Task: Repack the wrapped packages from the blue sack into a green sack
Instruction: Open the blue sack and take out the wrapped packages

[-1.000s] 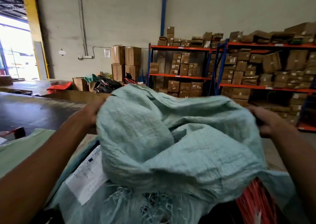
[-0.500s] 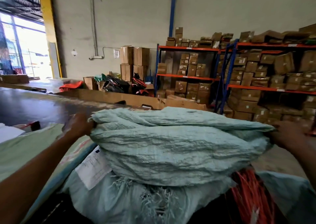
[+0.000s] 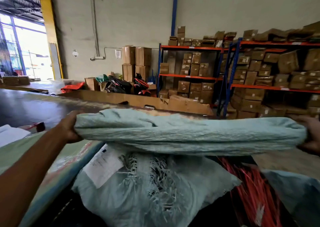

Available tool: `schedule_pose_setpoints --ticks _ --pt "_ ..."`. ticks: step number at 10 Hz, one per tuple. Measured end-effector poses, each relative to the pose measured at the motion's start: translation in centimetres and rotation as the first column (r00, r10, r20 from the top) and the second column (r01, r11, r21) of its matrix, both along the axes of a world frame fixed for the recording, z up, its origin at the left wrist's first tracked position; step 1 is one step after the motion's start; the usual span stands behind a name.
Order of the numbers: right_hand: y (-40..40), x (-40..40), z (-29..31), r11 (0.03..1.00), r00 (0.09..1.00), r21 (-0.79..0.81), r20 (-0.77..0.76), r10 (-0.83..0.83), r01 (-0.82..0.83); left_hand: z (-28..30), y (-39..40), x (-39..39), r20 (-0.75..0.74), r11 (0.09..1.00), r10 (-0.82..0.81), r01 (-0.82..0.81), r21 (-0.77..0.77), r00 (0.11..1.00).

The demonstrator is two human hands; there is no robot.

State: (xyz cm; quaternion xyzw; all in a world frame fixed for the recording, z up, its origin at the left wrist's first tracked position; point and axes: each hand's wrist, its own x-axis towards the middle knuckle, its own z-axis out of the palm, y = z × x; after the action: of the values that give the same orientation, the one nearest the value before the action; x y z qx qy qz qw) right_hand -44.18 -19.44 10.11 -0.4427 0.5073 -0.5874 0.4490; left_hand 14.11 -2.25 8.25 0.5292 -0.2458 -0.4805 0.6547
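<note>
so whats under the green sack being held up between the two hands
Under the green sack lies another pale sack with a frayed edge and a white label, plus red strands to its right. Its contents are covered.

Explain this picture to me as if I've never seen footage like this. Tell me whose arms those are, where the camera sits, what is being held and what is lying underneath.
There is no machine here. A person wears a wide-angle camera on the head, looking forward and down, so the arms reaching in from the bottom corners are the person's own.

The left hand and the right hand each grip one end of a pale green woven sack, stretched flat between them like a long roll.

Under it lies another pale sack with a frayed edge and a white paper label stuck on. To its right is a bundle of red strands; I cannot tell what they are.

Behind stands a warehouse: orange and blue shelving stacked with cardboard boxes, and a bright doorway at far left.
</note>
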Motion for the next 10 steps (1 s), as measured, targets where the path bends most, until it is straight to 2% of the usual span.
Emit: schedule_pose_setpoints --ticks 1,2,3,4,5,6,7,8,9,10 --pt "0.5 1.6 0.2 0.992 0.962 0.082 -0.246 0.115 -0.098 -1.4 -0.3 -0.4 0.126 0.998 -0.047 0.053 -0.044 0.991" --pt "0.2 3.6 -0.3 0.998 0.656 -0.007 -0.754 -0.042 0.057 -2.4 -1.4 -0.3 0.672 0.996 -0.019 -0.045 0.077 0.741" --pt "0.9 5.3 -1.4 0.988 0.349 -0.106 -0.927 -0.138 0.11 -2.9 -1.7 -0.2 0.947 0.982 -0.007 -0.175 0.066 0.321" --pt "1.8 7.3 -1.7 0.954 0.406 -0.268 -0.864 -0.299 0.133 -2.4 -1.5 -0.6 0.949 0.979 0.116 -0.195 -0.06 0.292" --pt "3.2 11.0 -0.2 0.979 0.685 -0.161 -0.7 -0.203 0.126 -0.4 -2.5 -1.4 0.748 0.995 0.096 -0.079 -0.058 0.657" --pt "5.0 13.2 1.9 0.985 0.948 0.15 -0.291 0.131 -0.09 0.6 -3.2 -2.8 0.246 0.986 -0.161 0.166 0.0 0.956" --pt "5.6 10.8 2.0 0.995 0.992 0.095 -0.111 0.052 -0.042 -1.3 -2.3 1.4 -0.084 0.997 0.064 -0.067 -0.043 0.994" --pt "6.3 7.9 0.7 0.998 0.998 -0.006 -0.001 -0.06 0.06 -2.0 -2.1 4.6 -0.179 0.993 -0.119 0.118 -0.014 0.977" --pt "7.0 7.3 0.1 0.998 0.991 0.022 -0.118 -0.058 0.061 -3.2 -2.0 5.6 -0.041 0.941 -0.304 0.293 -0.167 0.952" --pt "6.5 8.8 -0.3 0.967 0.782 -0.01 -0.586 -0.212 0.255 -3.6 -2.9 4.3 0.573 0.944 -0.235 0.324 -0.057 0.785"
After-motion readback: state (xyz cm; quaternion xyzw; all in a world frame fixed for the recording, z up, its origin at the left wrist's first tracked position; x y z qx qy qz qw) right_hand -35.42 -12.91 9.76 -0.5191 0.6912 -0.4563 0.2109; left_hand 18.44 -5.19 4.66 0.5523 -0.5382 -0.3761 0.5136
